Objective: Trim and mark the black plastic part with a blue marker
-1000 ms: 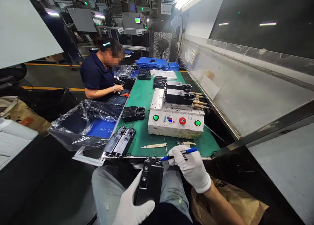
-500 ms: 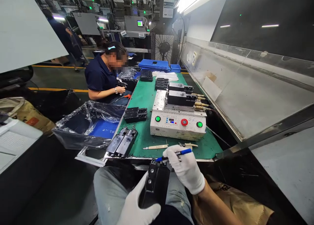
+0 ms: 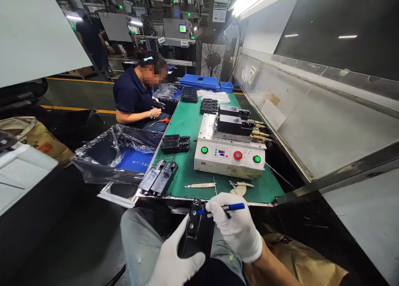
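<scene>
**Passage onto the counter (image 3: pixel 183 169) narrowed at its front edge**
Forward of the right hand (image 3: pixel 235 230), a flat-handled knife (image 3: pixel 199 185) is lying in the way, a white control unit (image 3: pixel 229 159) is set behind it, and a gap of green mat is left between that unit and the black fixtures (image 3: pixel 158 178).

Head-worn camera, wide view from the seated wearer's head, facing forward and down: the gloved left hand (image 3: pixel 176 257), gloved right hand (image 3: pixel 237 230) and denim-clad lap (image 3: pixel 134 236) lie nearest, at the lower edge; the green workbench (image 3: pixel 183 169) extends ahead, with the factory floor (image 3: pixel 77 90) beyond.
</scene>
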### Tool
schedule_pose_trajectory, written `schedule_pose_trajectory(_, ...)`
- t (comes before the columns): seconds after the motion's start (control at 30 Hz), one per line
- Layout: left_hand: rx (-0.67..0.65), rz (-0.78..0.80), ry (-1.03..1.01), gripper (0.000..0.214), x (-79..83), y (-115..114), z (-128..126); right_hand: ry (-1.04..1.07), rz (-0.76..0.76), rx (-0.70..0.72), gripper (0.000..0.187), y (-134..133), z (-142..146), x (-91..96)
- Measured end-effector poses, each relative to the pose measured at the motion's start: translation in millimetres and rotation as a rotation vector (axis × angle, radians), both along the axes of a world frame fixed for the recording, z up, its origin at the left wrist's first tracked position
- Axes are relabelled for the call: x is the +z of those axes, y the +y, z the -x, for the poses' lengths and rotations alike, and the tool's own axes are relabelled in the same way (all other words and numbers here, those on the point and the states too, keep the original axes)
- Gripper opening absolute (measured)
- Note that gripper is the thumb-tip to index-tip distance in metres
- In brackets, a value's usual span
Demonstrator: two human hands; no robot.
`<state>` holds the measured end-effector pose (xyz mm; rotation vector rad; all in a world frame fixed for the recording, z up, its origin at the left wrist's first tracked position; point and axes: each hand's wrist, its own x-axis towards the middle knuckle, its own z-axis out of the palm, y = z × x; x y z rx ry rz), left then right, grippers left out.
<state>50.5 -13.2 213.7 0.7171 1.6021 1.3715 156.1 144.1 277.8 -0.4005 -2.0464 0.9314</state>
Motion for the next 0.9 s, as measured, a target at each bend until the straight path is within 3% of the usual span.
schedule_pose_trajectory(0.3,-0.07,-0.001,0.029,0.104,-13.8,2.1,-0.2,-0.023,-0.286,-0.045,0.022,7.1,1.3,-19.2)
schedule_pose_trajectory(0.37,-0.079,0.016,0.048,0.108,-18.9,3.8,2.1,-0.019,-0.256,-0.029,0.018,6.8,-2.0,-22.3)
schedule_pose_trajectory(0.47,-0.082,0.072,0.068,0.116,-25.4,5.7,5.7,0.007,-0.07,0.025,0.016,3.2,-8.8,-25.0)
schedule_pose_trajectory(0.57,-0.037,0.086,0.067,0.111,-25.0,7.1,5.9,0.046,0.057,0.018,0.021,-2.0,-12.1,-22.8)
schedule_pose_trajectory(0.73,0.072,0.002,0.064,0.091,-10.5,11.2,0.3,-0.013,0.017,0.015,0.029,-5.2,-5.8,-16.1)
schedule_pose_trajectory(0.9,0.098,0.022,0.08,0.084,-6.6,13.6,-1.3,-0.135,-0.164,0.081,0.035,-3.9,0.4,-16.4)
